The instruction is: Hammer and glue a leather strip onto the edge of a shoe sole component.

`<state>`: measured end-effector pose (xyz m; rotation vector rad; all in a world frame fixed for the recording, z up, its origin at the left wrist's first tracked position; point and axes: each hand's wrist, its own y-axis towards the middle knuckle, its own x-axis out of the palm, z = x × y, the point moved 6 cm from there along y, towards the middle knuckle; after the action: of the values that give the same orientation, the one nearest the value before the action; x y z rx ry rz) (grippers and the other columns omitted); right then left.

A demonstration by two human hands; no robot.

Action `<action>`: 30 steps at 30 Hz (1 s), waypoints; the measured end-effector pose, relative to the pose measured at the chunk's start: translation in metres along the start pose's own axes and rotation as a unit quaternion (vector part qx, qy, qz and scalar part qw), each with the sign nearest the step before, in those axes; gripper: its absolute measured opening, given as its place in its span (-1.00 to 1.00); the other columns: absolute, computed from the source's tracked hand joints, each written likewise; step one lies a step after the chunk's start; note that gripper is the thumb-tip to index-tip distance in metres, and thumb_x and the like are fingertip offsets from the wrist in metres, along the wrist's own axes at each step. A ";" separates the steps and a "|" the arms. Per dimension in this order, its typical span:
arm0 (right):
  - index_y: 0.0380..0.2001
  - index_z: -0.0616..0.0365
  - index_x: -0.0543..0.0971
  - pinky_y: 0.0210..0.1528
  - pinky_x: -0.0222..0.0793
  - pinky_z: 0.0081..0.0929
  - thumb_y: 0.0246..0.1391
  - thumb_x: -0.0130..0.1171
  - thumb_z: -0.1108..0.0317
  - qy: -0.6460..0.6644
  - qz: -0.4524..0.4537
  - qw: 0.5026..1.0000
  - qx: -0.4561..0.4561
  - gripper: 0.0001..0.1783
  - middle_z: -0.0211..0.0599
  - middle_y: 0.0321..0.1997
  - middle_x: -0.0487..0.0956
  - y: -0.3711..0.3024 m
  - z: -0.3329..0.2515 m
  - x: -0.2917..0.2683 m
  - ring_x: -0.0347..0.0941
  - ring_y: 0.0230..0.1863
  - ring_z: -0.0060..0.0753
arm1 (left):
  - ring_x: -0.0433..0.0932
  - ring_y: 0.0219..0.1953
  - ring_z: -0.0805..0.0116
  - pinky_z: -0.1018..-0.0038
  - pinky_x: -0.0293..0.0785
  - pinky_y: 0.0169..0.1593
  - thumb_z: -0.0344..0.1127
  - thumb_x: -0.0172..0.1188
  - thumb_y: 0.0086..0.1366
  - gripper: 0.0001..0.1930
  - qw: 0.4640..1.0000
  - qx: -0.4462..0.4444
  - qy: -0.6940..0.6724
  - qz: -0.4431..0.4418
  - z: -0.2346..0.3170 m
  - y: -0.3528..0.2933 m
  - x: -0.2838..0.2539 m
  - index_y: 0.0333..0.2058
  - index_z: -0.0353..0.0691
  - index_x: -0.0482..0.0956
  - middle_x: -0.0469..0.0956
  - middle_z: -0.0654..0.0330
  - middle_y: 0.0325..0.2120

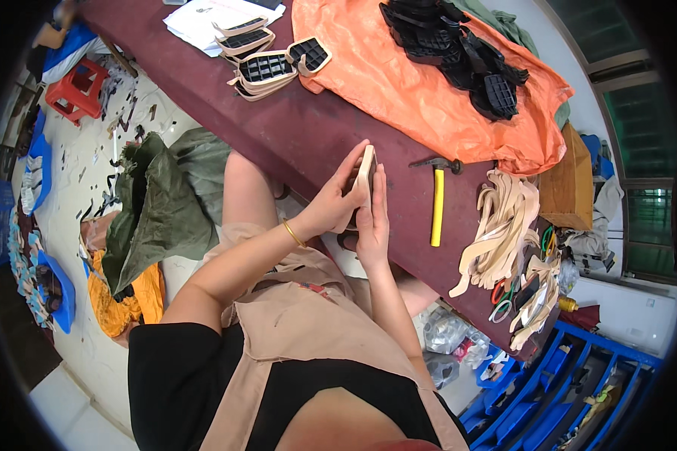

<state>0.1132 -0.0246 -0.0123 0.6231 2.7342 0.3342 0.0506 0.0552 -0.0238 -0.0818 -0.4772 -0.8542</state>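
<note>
Between my palms, a shoe sole [368,167] with a beige edge stands nearly upright, seen edge-on above the near side of the table. My left hand [332,201] lies along its left side with straight fingers, while my right hand [374,231] presses it from the right. Most of its faces are hidden by my hands. A hammer [437,204] with a yellow handle and dark head rests on the table to the right. Farther off sit stacked black gridded soles [267,69] with beige rims. Long beige strips [504,225] are heaped at the right.
A dark red cloth covers the table [278,128]. Black soles [459,56] pile on an orange sheet [361,75]. Scissors [502,301] lie near the right edge, above a blue rack [557,391]. A green sack [154,210] and red stool [79,90] stand on the littered floor.
</note>
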 end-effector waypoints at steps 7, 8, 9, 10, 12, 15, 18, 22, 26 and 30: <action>0.27 0.22 0.11 0.37 -0.22 -0.14 0.30 -0.30 0.09 0.014 0.019 0.999 -0.041 -0.41 0.00 0.38 0.01 -0.010 0.004 0.003 -0.16 0.41 0.02 | 0.27 0.12 0.27 0.37 0.16 0.20 -0.07 0.31 0.04 -0.09 0.997 0.048 0.051 0.011 0.007 -0.002 0.001 0.28 -0.16 0.00 0.25 0.11 0.09; 0.27 0.22 0.11 0.37 -0.22 -0.14 0.30 -0.30 0.09 0.016 0.019 0.999 -0.043 -0.41 0.00 0.38 0.01 -0.010 0.016 -0.002 -0.16 0.41 0.02 | 0.28 0.11 0.23 0.35 0.16 0.19 -0.08 0.33 0.01 -0.12 0.987 0.082 0.140 0.012 0.014 0.002 -0.002 0.25 -0.18 0.07 0.27 0.07 0.07; 0.27 0.22 0.10 0.37 -0.21 -0.15 0.29 -0.32 0.04 -0.011 -0.031 0.999 -0.021 -0.38 0.00 0.38 0.02 -0.010 0.036 -0.008 -0.15 0.41 0.02 | 0.29 0.11 0.18 0.33 0.17 0.19 -0.10 0.34 -0.02 -0.15 0.967 0.115 0.228 0.011 0.022 0.007 -0.004 0.23 -0.19 0.14 0.30 0.04 0.04; 0.28 0.23 0.09 0.37 -0.21 -0.17 0.29 -0.34 -0.02 -0.035 -0.085 0.996 0.000 -0.34 0.00 0.38 0.03 -0.004 0.039 -0.006 -0.15 0.41 0.03 | 0.26 0.15 0.19 0.34 0.14 0.21 -0.13 0.35 0.01 -0.19 0.928 0.141 0.344 -0.010 0.040 0.012 -0.007 0.20 -0.25 0.18 0.28 0.05 0.07; 0.27 0.25 0.09 0.35 -0.14 -0.21 0.26 -0.31 -0.07 -0.175 -0.053 0.982 -0.055 -0.30 -0.03 0.36 0.08 0.006 0.036 -0.018 -0.07 0.38 0.03 | 0.30 0.13 0.15 0.32 0.21 0.17 -0.07 0.39 -0.05 -0.19 0.849 0.259 0.458 0.052 0.076 0.035 -0.023 0.16 -0.26 0.25 0.32 0.02 0.05; 0.22 0.25 0.19 0.29 0.00 -0.21 0.23 -0.13 0.06 -0.213 -0.011 0.977 0.006 -0.38 -0.02 0.28 0.22 0.000 0.059 -0.029 0.11 0.28 0.02 | 0.41 -0.03 0.07 0.26 0.28 0.07 -0.08 0.38 -0.04 -0.23 0.744 0.307 0.579 0.130 0.151 0.083 -0.052 0.13 -0.27 0.30 0.42 -0.02 -0.07; 0.07 0.27 0.38 0.18 0.17 -0.21 0.15 0.03 0.22 -0.255 0.028 0.967 0.006 -0.52 -0.03 0.06 0.44 -0.001 0.062 -0.031 0.29 0.13 -0.03 | 0.39 -0.03 -0.01 0.20 0.29 0.01 0.18 0.25 0.00 -0.27 0.602 0.301 0.711 0.204 0.197 0.126 -0.083 0.15 0.09 0.32 0.42 0.00 -0.05; 0.05 0.26 0.41 0.17 0.17 -0.20 0.13 0.06 0.23 -0.273 0.019 0.962 -0.003 -0.54 -0.02 0.03 0.45 0.001 0.060 -0.021 0.30 0.12 -0.02 | 0.30 0.08 -0.02 -0.17 0.09 0.05 0.36 0.14 -0.02 -0.23 0.498 0.131 0.833 0.204 0.197 0.172 -0.165 0.16 0.19 0.28 0.36 0.05 0.04; 0.01 0.24 0.44 0.15 0.18 -0.20 0.10 0.09 0.24 -0.277 0.029 0.960 -0.014 -0.56 -0.05 0.00 0.47 0.000 0.060 -0.025 0.31 0.10 -0.03 | -0.14 0.34 -0.13 -0.38 -0.35 0.18 0.50 -0.20 0.08 -0.17 0.463 -0.205 0.853 0.126 0.143 0.182 -0.218 0.25 0.20 0.13 0.04 0.03 0.29; -0.01 0.22 0.46 0.14 0.19 -0.20 0.09 0.10 0.23 -0.293 0.034 0.955 -0.019 -0.58 -0.08 0.00 0.48 0.002 0.056 -0.024 0.32 0.10 -0.06 | -0.02 0.32 -0.05 -0.22 -0.25 0.24 0.36 -0.05 0.12 -0.25 0.513 -0.006 0.858 -0.025 0.124 0.179 -0.157 0.20 0.07 0.25 0.13 0.04 0.25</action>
<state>0.1544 -0.0254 -0.0570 0.6771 2.1370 0.1784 0.0493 0.3157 0.0393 0.7576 1.4628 -0.6113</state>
